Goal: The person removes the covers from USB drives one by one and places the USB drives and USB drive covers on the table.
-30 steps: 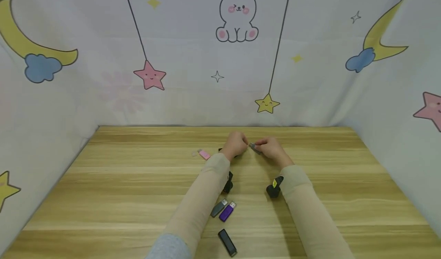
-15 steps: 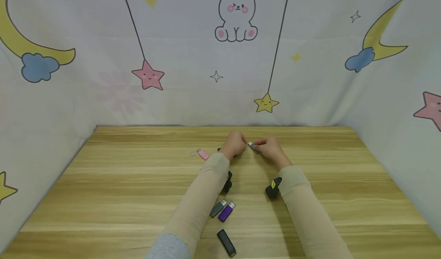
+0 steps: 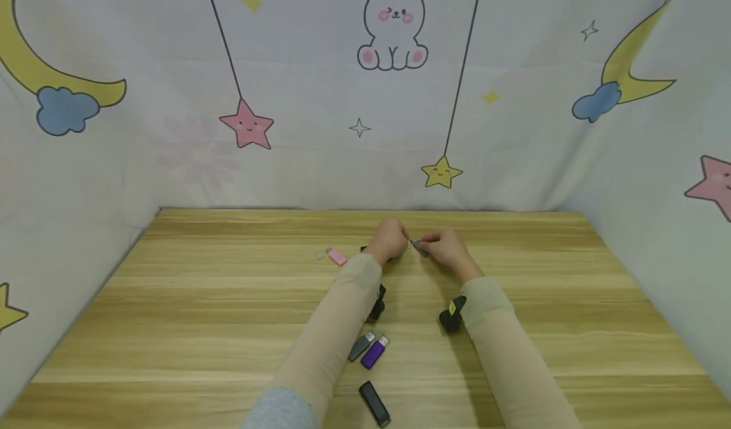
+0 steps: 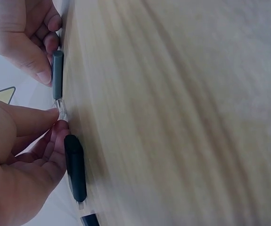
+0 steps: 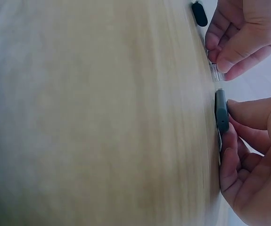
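Note:
In the head view my left hand (image 3: 390,240) and right hand (image 3: 449,249) are close together near the table's far edge. The left thumb and fingertip pinch a small clear cap (image 5: 215,73). My right hand pinches a grey USB stick (image 4: 57,75) by its body, its plug end pointing at the cap. In the left wrist view the cap overlaps the metal plug; the stick's grey body is outside it. A black USB stick (image 4: 75,167) lies just beside the left fingers, mostly hidden by that hand in the head view.
A pink USB stick (image 3: 336,256) lies left of the hands, with a small clear cap (image 3: 320,256) beside it. Nearer are a grey USB stick (image 3: 361,346), a purple one (image 3: 374,352) and a black one (image 3: 374,403). A patterned cloth (image 3: 308,162) hangs behind the table.
The grey stick's plug end has come slightly left toward the cap, and less of its metal shows. Both hands otherwise keep nearly the same places.

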`<state>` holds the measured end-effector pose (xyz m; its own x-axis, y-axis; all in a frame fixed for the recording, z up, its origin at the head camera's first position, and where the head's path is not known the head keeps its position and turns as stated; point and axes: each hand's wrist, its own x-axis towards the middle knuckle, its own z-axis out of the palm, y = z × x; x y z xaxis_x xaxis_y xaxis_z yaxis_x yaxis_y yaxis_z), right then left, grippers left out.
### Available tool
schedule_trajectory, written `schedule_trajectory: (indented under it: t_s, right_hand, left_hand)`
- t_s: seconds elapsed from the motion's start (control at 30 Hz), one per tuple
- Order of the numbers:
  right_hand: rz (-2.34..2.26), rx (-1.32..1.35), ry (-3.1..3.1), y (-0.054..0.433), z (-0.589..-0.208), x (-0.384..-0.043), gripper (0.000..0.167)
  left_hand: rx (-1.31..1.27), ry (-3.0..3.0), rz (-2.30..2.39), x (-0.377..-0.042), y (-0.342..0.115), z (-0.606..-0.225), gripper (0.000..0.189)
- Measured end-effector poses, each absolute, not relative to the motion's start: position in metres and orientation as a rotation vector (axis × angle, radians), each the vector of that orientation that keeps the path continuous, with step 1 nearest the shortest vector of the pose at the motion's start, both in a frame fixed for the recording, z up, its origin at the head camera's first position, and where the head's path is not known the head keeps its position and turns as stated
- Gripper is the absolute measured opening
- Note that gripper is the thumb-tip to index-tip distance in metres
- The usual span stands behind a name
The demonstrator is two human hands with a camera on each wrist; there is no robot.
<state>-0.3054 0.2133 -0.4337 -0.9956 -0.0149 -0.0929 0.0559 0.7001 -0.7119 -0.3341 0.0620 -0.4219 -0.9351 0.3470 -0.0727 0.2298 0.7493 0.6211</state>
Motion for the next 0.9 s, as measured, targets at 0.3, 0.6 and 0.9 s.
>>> schedule_trajectory:
  t_s: [0.3, 0.6, 0.9]
  right_hand:
    - [-1.171, 0.027, 2.83, 0.214, -0.436, -0.306, 0.027]
    - [-1.161, 0.044, 2.793, 0.213, -0.436, -0.306, 0.032]
    - [-1.203, 0.041, 2.768, 0.22, -0.432, -0.304, 0.037]
  left_hand:
    - [0.455, 2.739, 0.911, -0.339, 0.062, -0.423, 0.037]
    - [0.416, 2.694, 0.86, -0.337, 0.06, -0.419, 0.05]
    - [0.466, 2.733, 0.89, -0.332, 0.054, -0.41, 0.022]
